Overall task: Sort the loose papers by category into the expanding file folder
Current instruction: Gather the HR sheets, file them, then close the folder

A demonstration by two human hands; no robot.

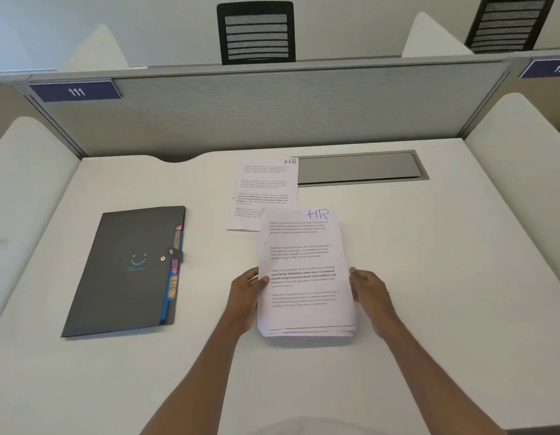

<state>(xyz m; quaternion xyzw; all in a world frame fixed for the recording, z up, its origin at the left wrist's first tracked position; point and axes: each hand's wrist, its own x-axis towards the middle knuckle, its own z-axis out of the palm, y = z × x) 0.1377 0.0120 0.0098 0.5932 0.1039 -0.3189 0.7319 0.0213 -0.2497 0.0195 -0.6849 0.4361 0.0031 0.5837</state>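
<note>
Both forearms reach in from the near edge over a plain white bench (429, 277). Left hand (245, 291) and right hand (368, 288) grip a stack of papers (304, 277) by its side edges, thumbs on top, fingers (355, 277) curled round the margins; stack sits just off centre-right, long axis running away from the person, "HR" in blue at far right corner, text upright to the viewer. Near edges fan slightly, several sheets showing.

Single sheet (266, 186) lies flat beyond the stack, its near part tucked under the stack's far end, same orientation, "HR" in black at top right.

File folder (125, 271), dark w/ a blue smiley, lies flat to the left, well apart from the papers, snap shut, long axis tilted a bit clockwise; coloured tabs incl. an orange "HR" poke out its right side.

Room: grey partition (272, 111) at the back w/ tag "111" (75, 91), grey cable hatch (360, 167) set in bench, white side dividers, black mesh chair (256, 32) beyond.
</note>
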